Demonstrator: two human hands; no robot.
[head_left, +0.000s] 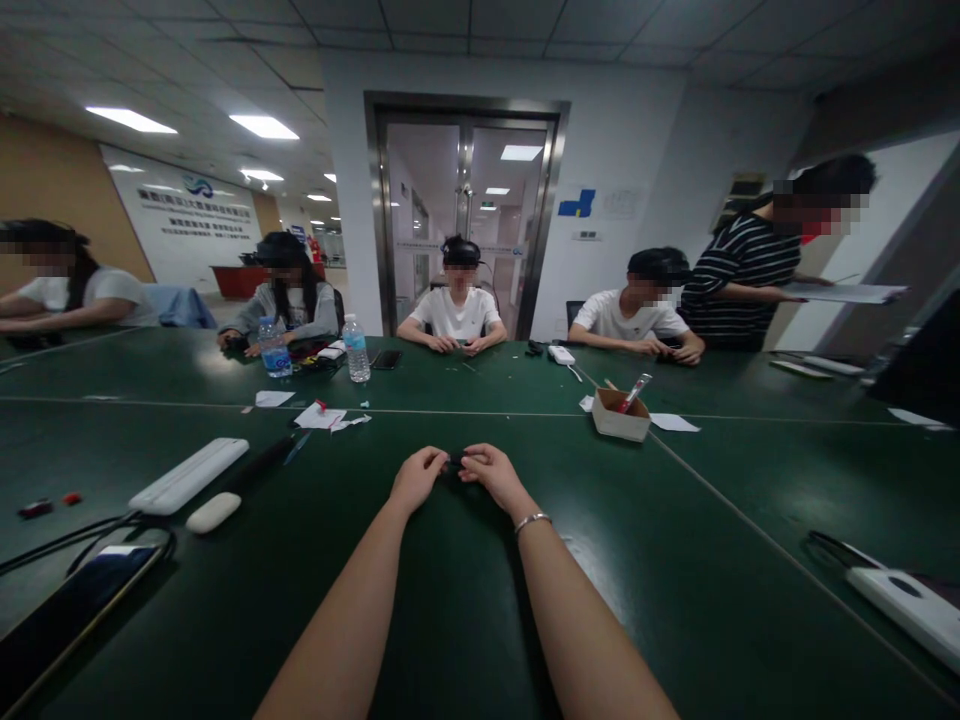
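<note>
Both my hands rest close together over the middle of the dark green table [465, 560]. Between their fingertips is a small dark object [453, 465], too small to identify. My left hand [417, 478] pinches it from the left with thumb and fingers. From the right, my right hand [491, 474], with a silver bracelet at the wrist, has its fingers bent and closed on the same object. Much of the object is hidden by the fingertips.
To the left lie a white power bank [190, 476], a white oval case [214, 512], a phone [82, 610] and cables. Ahead are paper scraps [321, 416], bottles [357, 350] and a small box [621, 418]. Several people are across the table. Another white device [907, 605] lies right.
</note>
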